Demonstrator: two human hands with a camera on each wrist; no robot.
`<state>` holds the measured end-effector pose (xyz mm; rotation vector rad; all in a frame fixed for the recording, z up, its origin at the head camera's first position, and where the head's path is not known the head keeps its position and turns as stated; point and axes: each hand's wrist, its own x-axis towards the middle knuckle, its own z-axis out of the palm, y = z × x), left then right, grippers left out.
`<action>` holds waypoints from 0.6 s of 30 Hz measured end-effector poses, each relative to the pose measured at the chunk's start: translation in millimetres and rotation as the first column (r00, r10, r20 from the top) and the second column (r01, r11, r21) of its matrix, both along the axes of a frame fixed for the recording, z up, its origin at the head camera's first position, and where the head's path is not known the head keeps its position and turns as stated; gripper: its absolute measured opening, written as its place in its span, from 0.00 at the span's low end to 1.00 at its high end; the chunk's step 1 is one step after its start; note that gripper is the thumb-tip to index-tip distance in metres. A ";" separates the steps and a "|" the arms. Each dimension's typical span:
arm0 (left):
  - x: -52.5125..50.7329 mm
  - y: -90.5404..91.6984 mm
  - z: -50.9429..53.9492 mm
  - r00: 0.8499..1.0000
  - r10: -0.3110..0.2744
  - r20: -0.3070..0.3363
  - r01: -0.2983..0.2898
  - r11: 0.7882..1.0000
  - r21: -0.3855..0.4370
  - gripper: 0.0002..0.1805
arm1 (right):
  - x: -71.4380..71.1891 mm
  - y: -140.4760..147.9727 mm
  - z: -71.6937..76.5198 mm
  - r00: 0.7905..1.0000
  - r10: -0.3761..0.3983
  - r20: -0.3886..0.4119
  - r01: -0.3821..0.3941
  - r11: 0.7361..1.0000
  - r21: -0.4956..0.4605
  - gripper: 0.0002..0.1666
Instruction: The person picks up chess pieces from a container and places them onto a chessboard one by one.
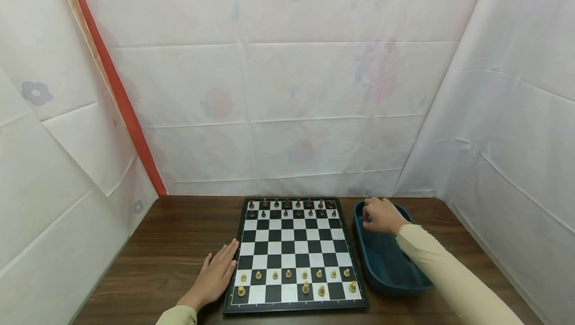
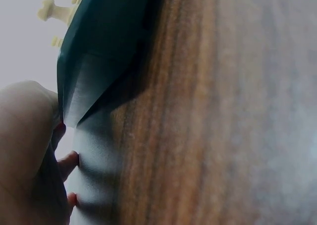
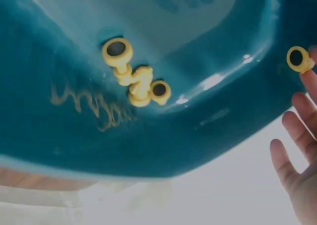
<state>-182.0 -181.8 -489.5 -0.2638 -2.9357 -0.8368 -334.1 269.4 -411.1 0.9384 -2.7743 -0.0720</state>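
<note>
My left hand [image 1: 214,276] rests with fingers extended against the left edge of the chessboard [image 1: 295,310]; the left wrist view shows its fingertips at the board's side. My right hand [image 1: 382,215] is over the far end of a blue basin [image 1: 395,290]. Between its fingertips it pinches a yellow chess piece [image 3: 297,60] by one end, the dark base turned to the camera; the piece's kind cannot be made out. Other yellow chess pieces [image 3: 140,87] lie together at the bottom of the basin in the right wrist view.
Dark chess pieces [image 1: 287,204] fill two rows at the board's far end. A row of yellow pawns [image 1: 289,273] stands near the front, with a few yellow pieces [image 1: 306,287] behind it. The wooden table [image 1: 179,245] meets white sheeting [image 1: 287,155] at the back and sides.
</note>
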 end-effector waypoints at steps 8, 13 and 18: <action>0.4 -0.6 1.2 1.000 0.000 -0.015 0.000 1.000 0.012 0.27 | 11.3 2.4 18.4 1.000 0.006 -0.028 -0.009 0.996 -0.085 0.07; 1.0 -0.7 0.5 1.000 -0.003 -0.004 0.003 1.000 0.005 0.27 | 17.2 -2.5 24.2 0.999 0.021 -0.028 -0.024 0.993 -0.112 0.09; 0.6 -0.8 -1.3 1.000 -0.004 -0.011 0.004 1.000 0.001 0.27 | 25.4 -15.1 30.5 0.999 0.030 -0.024 -0.033 0.991 -0.127 0.09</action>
